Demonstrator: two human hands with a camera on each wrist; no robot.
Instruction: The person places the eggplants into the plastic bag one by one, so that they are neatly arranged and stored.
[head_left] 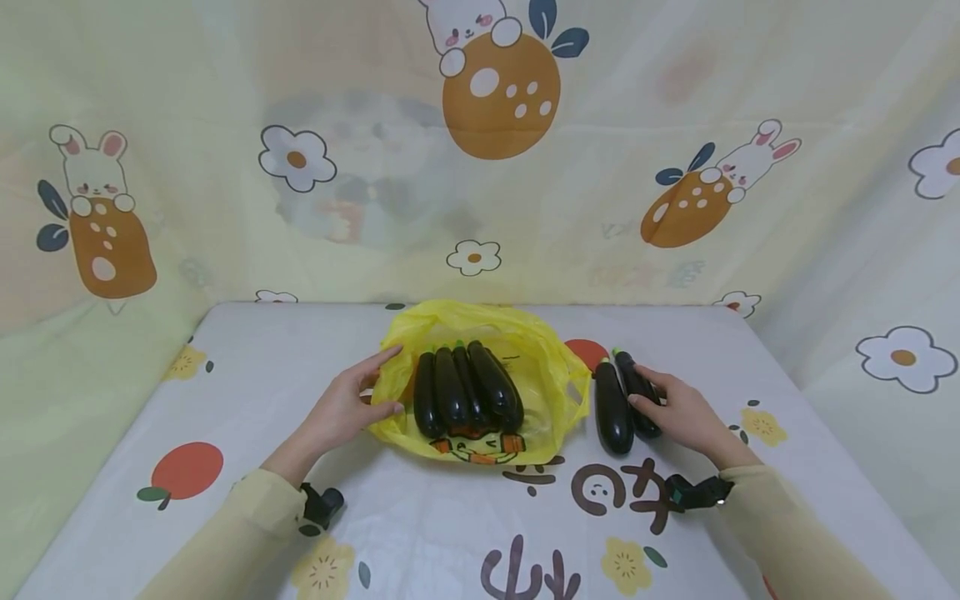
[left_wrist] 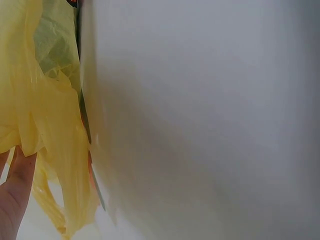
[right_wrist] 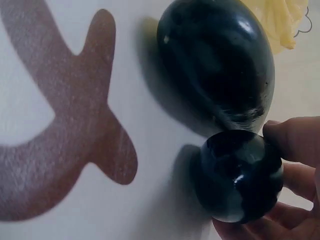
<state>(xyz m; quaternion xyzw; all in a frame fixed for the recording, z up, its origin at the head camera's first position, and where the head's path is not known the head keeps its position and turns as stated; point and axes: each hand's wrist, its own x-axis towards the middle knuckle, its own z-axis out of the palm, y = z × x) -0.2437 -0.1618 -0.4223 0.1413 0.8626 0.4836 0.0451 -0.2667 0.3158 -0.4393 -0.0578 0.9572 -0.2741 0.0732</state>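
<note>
A yellow plastic bag (head_left: 551,392) lies with its mouth spread wide on the table. Inside it, several dark eggplants (head_left: 452,387) sit side by side with their green stem ends toward the back. My left hand (head_left: 345,408) holds the bag's left edge between thumb and fingers; the left wrist view shows fingertips (left_wrist: 22,167) partly covered by the film. To the right of the bag lie two more eggplants. My right hand (head_left: 682,412) grips the outer eggplant (right_wrist: 240,177), thumb on one side and fingers on the other. The inner eggplant (right_wrist: 215,60) rests against it, untouched by the hand.
A white tablecloth (head_left: 300,517) printed with fruit, flowers and brown lettering covers the table. Behind it hangs a pale curtain (head_left: 375,275) with rabbit and flower prints, and similar cloth hangs at both sides. Each wrist carries a small black camera (head_left: 322,505).
</note>
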